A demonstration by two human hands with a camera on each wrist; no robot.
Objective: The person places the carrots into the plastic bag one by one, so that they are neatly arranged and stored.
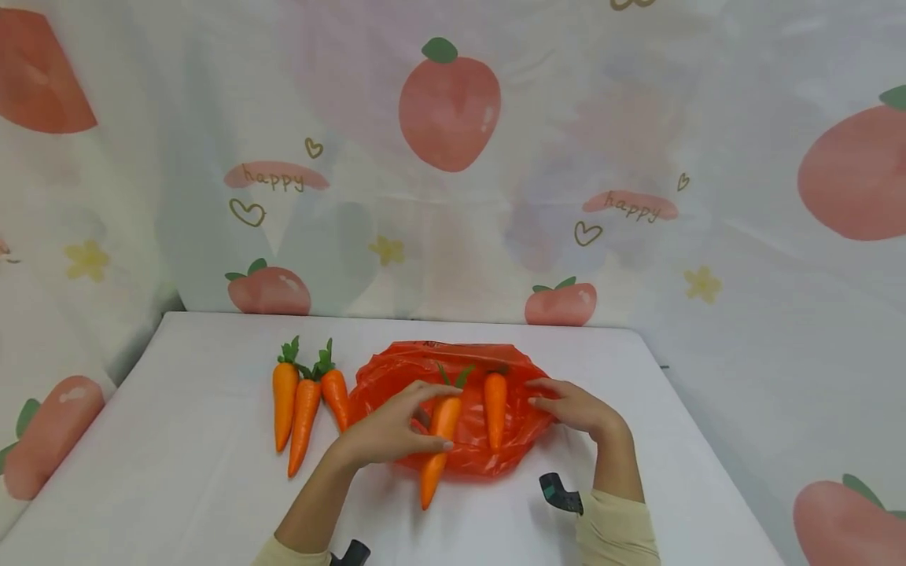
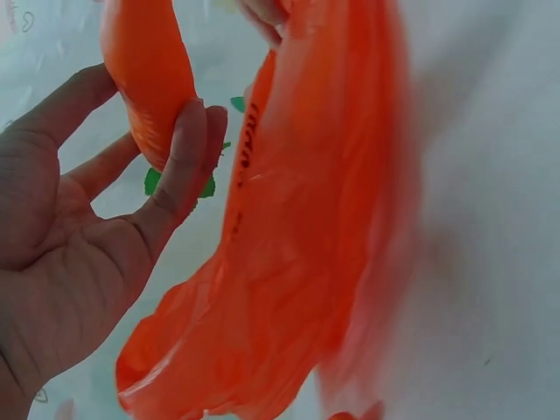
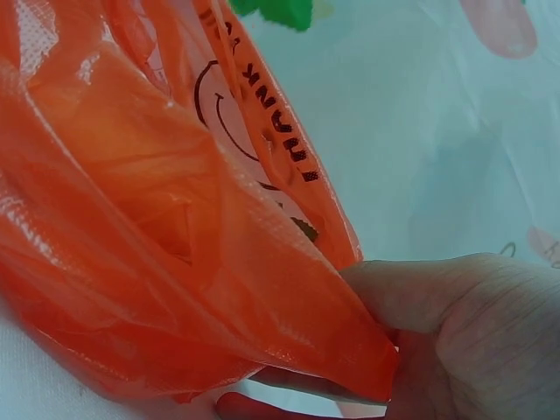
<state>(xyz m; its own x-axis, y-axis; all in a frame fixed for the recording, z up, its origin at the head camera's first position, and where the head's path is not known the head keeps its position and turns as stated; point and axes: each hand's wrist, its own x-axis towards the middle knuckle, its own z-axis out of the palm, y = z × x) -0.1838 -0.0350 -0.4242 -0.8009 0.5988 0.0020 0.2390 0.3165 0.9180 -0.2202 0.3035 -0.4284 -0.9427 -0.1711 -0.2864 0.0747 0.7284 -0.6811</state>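
We're mid-loading: left hand (image 1: 389, 431) pinches a carrot (image 1: 439, 440) at the near edge of the orange bag (image 1: 453, 409) mid-table, right hand (image 1: 576, 407) grips the bag's right rim, so next we likely need the mouth held wider.

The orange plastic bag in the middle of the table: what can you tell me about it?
The thin, crinkled, glossy orange plastic bag lies flattened on the white table, right of three loose carrots. Dark lettering and a smiley outline are printed on it. One orange carrot rests on it. The right hand pinches its edge; the left hand grips another carrot over it.
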